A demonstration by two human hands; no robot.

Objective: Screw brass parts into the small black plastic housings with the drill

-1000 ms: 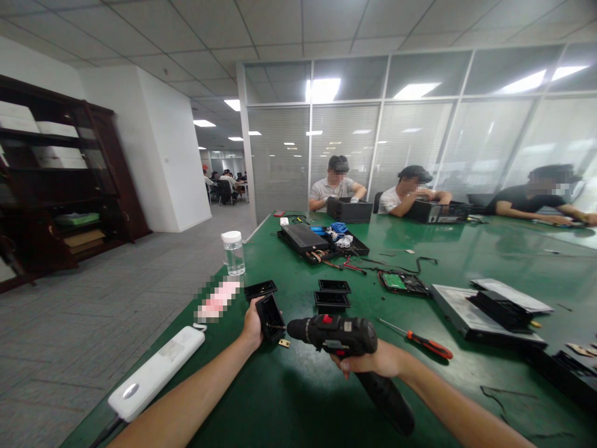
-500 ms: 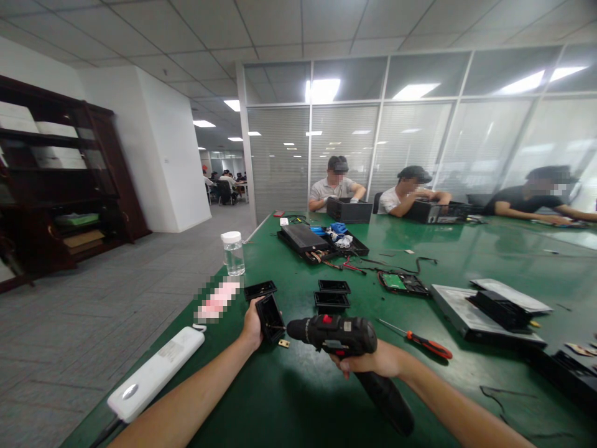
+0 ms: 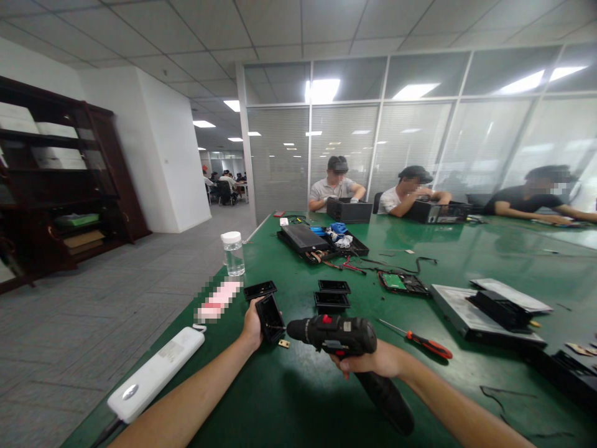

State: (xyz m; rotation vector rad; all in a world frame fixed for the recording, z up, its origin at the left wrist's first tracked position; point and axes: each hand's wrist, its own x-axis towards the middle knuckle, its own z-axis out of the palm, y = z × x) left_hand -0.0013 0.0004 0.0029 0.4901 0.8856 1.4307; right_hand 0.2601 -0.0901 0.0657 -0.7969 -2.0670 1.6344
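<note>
My left hand (image 3: 253, 326) is closed around a small black rectangular frame (image 3: 269, 317), held tilted over the table. In my right hand (image 3: 373, 359) is a black cordless drill (image 3: 333, 336) with red marks, its bit pointing left. The bit's tip reaches the inside of the frame; whether it sits on a screw is too small to tell. Just below the frame lies a small tan piece with holes (image 3: 283, 343). Behind my left hand rests another black frame (image 3: 260, 290). Two similar black frames (image 3: 332, 302) lie beyond the drill.
A screwdriver (image 3: 417, 339) with an orange-and-black handle lies right of the drill. A white power strip (image 3: 158, 370) and a water bottle (image 3: 234, 254) line the left edge. Farther right are a metal drive (image 3: 476, 317) and a green circuit board (image 3: 394, 281). Several people sit across the table.
</note>
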